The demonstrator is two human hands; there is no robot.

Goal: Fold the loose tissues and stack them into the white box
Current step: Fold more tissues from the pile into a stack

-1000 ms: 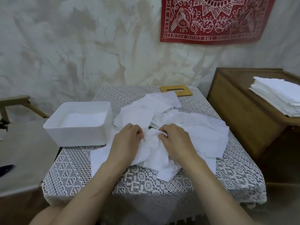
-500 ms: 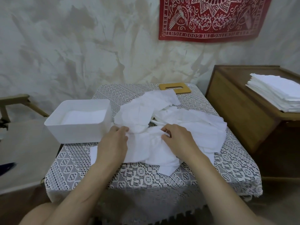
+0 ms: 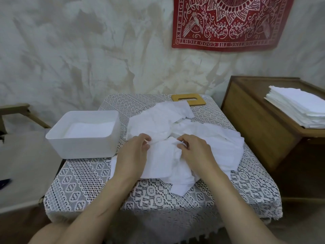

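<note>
Step in hand: separating one sheet from the heap before folding. The loose tissues [image 3: 207, 138] lie in a crumpled pile on the middle of the table's lace cloth [image 3: 84, 182], just right of the white box [image 3: 84, 136] and apart from it. My left hand [image 3: 133, 152] has its fingers curled and pinches the left edge of the top sheet [image 3: 163, 155] between thumb and fingertips. My right hand [image 3: 195, 150] is curled likewise and pinches a bunched fold of the same sheet near its far right corner. The sheet is rumpled, not flat, and no crease is set in it yet. Judgement: the task is early to midway, since most of the pile is unfolded. Next move calls for drawing the two pinches apart to pull the sheet taut, lifting it clear of the sheets under it, then laying edge to edge. The paper is thin and will tear or drag its neighbours if pulled hard. Containers: the white box stands open at the table's left edge. A flat white layer lies in its bottom, probably folded tissues already stacked, though white on white I cannot count them. A wooden lid [image 3: 188, 100] with a slot lies at the far edge of the table, off the box. To the right, a wooden cabinet [image 3: 255, 124] carries a neat stack of flat sheets [image 3: 299, 106], untouched.
</note>
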